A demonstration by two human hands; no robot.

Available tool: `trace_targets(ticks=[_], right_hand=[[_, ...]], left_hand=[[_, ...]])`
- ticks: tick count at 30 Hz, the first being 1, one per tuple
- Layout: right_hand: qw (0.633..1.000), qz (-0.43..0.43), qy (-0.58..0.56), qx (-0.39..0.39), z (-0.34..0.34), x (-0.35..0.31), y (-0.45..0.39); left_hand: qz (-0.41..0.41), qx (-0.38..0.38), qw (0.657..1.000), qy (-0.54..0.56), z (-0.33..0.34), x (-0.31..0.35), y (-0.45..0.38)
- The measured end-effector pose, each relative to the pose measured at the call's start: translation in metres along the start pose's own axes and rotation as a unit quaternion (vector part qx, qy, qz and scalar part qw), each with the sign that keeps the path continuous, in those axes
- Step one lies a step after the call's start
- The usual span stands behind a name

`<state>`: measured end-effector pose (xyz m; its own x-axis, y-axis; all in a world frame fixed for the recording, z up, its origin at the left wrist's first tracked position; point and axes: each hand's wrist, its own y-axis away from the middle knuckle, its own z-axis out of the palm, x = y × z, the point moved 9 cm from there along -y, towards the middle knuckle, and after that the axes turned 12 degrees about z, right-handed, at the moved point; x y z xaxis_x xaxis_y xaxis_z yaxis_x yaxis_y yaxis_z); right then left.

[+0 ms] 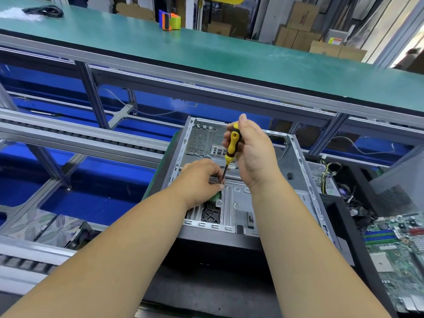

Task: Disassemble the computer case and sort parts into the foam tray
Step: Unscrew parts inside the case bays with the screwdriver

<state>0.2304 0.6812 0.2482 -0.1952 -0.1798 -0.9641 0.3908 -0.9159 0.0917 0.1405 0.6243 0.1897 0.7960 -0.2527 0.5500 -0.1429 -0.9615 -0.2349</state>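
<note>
Case (263,198): open, side panel off, lying flat in the middle of the view, its bare metal interior facing up. Right hand (254,154): hovering over the case, fingers curling round the yellow-and-black handle of a screwdriver (231,148), which is standing nearly upright with its shaft pointing down into the case. Left hand (202,177): reaching inside the case, fingertips pinching at the lower end of the shaft; whether they are holding the shaft itself or a small part beside it cannot be told. Green board (218,196): a small piece showing just under the left hand, mostly hidden. Motherboard (399,249): lying at the right edge, outside the case, with blue and green slots. Wire bundle (328,175): yellow and black, lying just right of the case. Green shelf (206,49): running across above, carrying a blue and orange tape dispenser (168,20).
</note>
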Motion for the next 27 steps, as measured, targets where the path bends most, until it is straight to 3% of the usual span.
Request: trace_targets(ticks=[12, 27], right_hand=[[0.996, -0.039, -0.074, -0.026, 0.022, 0.007, 0.004], [0.999, -0.027, 0.04, -0.005, 0.014, 0.0, 0.012]], left_hand=[[-0.005, 0.0, 1.0, 0.024, 0.0, -0.001, -0.001], [-0.006, -0.015, 1.0, 0.01, 0.0, 0.001, 0.0]])
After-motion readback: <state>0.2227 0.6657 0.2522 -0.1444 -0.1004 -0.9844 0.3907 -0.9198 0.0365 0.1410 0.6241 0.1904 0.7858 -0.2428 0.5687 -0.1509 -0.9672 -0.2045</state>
